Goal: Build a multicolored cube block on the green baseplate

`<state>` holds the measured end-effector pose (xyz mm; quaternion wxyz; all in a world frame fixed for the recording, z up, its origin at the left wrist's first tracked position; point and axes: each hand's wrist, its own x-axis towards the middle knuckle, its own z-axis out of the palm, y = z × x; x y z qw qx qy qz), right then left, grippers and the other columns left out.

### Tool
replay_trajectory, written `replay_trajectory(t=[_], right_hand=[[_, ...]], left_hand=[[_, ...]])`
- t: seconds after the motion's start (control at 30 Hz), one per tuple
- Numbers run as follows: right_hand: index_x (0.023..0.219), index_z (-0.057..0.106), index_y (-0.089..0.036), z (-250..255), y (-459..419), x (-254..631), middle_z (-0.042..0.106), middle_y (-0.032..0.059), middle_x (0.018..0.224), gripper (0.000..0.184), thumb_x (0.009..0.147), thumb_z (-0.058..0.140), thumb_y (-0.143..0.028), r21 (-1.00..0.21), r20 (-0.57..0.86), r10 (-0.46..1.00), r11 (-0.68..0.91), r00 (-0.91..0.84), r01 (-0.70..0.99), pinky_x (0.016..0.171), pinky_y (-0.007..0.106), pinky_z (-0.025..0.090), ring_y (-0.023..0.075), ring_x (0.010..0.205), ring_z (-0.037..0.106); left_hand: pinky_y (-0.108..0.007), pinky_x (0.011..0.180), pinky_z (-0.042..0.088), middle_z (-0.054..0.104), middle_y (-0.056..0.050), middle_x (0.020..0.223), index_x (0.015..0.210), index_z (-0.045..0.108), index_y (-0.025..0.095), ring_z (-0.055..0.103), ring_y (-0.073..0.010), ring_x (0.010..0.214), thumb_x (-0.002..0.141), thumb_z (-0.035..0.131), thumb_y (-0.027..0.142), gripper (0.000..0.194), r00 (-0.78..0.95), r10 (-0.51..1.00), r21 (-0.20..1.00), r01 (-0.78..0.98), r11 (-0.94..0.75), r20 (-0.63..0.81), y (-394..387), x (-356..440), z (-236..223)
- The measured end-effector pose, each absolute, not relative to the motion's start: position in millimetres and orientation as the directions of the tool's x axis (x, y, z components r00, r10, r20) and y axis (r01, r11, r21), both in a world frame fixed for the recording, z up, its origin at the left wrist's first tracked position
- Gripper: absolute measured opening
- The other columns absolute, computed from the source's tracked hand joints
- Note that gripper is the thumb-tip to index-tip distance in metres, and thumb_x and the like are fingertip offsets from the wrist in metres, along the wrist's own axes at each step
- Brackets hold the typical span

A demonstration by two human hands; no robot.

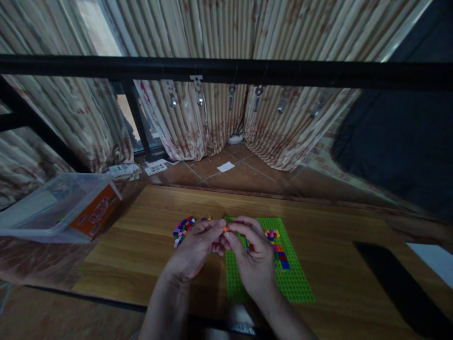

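A small orange toy brick (225,229) is pinched between the fingertips of both hands, above the left edge of a green studded baseplate (297,283). My left hand (198,245) comes in from the left with thumb and fingers closed on the brick. On the other side my right hand (256,257) grips it too, and covers part of the baseplate. Coloured bricks (281,255) in red, blue, orange, yellow and pink are fixed on the plate, partly hidden behind the right hand. A pile of loose mixed bricks (182,229) lies on the table just beyond my left hand.
The wooden table (134,245) carries a long black flat object (399,283) and a white sheet (433,259) shows at the right. A clear plastic bin (53,222) with an orange label stands left. A black bar (226,71) crosses ahead, with hanging clips and curtains (212,33).
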<state>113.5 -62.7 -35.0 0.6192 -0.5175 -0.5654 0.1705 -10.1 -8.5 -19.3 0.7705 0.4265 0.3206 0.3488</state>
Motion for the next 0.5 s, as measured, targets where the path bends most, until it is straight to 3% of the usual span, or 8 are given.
replay_trajectory(t=[0.27,0.5], right_hand=[[0.093,0.070,-0.025,-31.4,-68.1,135.5,0.067,0.0017,0.090,0.010,0.084,0.065,-0.024,-0.846,0.495,0.811,0.370,0.312,0.383,0.078,0.031,0.048,0.0161,0.086,0.062],[0.085,0.073,-0.026,-24.0,-72.3,153.1,0.066,-0.0010,0.075,0.012,0.087,0.061,-0.024,-0.900,0.421,0.865,0.360,0.272,0.246,0.070,0.028,0.047,0.0136,0.073,0.061]], left_hand=[[-0.018,0.050,0.037,0.055,0.002,0.058,0.069,0.061,0.014,0.047,-0.0060,0.052,0.080,0.064,0.046,0.034,0.533,0.835,0.948,-0.175,0.265,-0.135,-9.7,12.9,-20.5],[-0.020,0.047,0.033,0.050,0.003,0.055,0.064,0.056,0.014,0.042,-0.0060,0.049,0.078,0.064,0.049,0.038,0.549,0.824,0.951,-0.157,0.265,-0.139,-17.3,29.6,-18.1]])
